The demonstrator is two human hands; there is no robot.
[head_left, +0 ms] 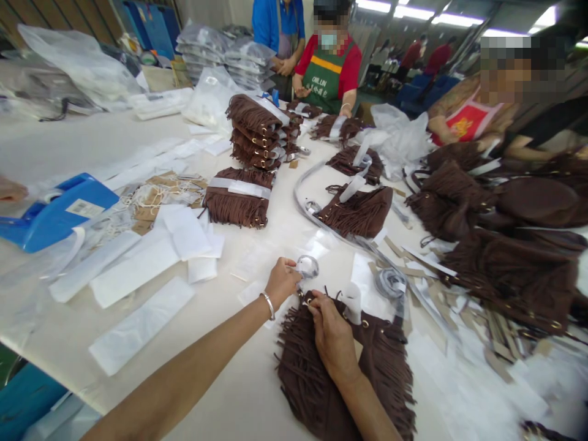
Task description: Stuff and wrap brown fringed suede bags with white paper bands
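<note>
A brown fringed bag [386, 367] lies flat at the table's front, its top edge set with gold rings. My left hand [282, 283], with a silver bangle at the wrist, is closed on a small coil wrapped in clear plastic [307, 267] just beyond the bag. What is inside that wrapping cannot be made out clearly. My right hand [331, 334] rests over the bag, thumb and fingers pinching its top edge by a ring. A white wrapped piece [351, 303] stands up from the bag's opening. To its right is another plastic-wrapped coil [390, 283].
Stacked fringed bags [257, 135] stand farther back, near a single folded one [239, 199]. White paper strips [138, 269], tags [151, 199] and a blue tape dispenser [78, 208] lie left. More brown bags [509, 269] pile up right. Co-workers [328, 73] stand across the table.
</note>
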